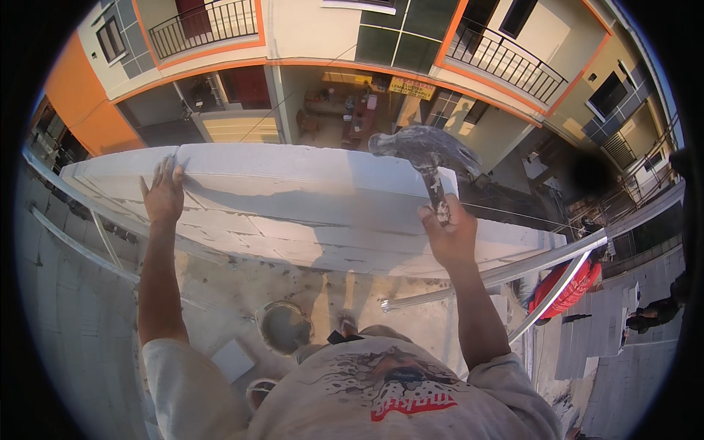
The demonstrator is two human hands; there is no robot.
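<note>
A wall of pale grey lightweight blocks (pixel 282 229) runs across in front of me. On its top course, by the joint near the left end, my left hand (pixel 163 195) rests with fingers spread on the block's upper edge. My right hand (pixel 450 236) grips the handle of a claw hammer (pixel 424 149), whose dark head is smeared with pale residue. Raised over the right part of the wall, the hammer partly covers the end of a top block. Below that end, the course steps down to the right.
A round tub of grey mix (pixel 286 327) stands by my feet, near a loose pale slab (pixel 233 359). Metal channel rails (pixel 539 257) slant across the right side. Beyond them a person in red (pixel 568 287) bends low. Balconied houses (pixel 315 40) face the wall.
</note>
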